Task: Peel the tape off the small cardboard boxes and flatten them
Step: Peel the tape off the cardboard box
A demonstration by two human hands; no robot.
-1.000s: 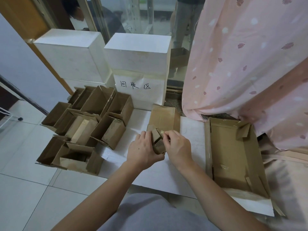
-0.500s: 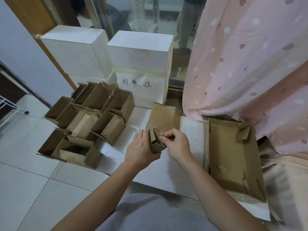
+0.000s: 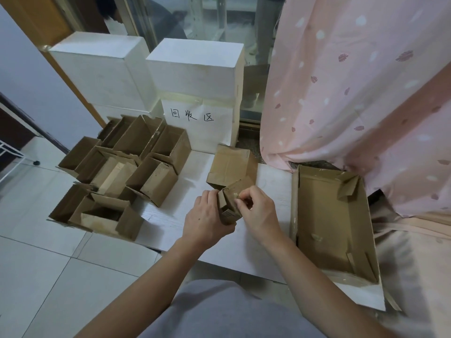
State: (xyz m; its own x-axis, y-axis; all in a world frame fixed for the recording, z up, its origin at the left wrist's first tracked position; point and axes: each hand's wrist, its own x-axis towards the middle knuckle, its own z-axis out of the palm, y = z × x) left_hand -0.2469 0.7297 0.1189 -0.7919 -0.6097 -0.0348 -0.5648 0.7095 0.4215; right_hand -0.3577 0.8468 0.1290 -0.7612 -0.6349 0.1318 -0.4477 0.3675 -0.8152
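Here both hands, left hand (image 3: 207,222) and right hand (image 3: 258,215), grip a small box (image 3: 230,201) before the sign "回收区" (image 3: 191,115).

The small box (image 3: 230,203) now stands more upright between the hands than a second ago, its upper flap raised toward the flattened cardboard (image 3: 229,164) behind it. The right hand (image 3: 258,213) sits higher on the box than before; its thumb and forefinger now pinch at a pale bit of tape (image 3: 236,195) near the top edge. The left hand (image 3: 207,220) has slid lower and now wraps the box's left side and bottom.
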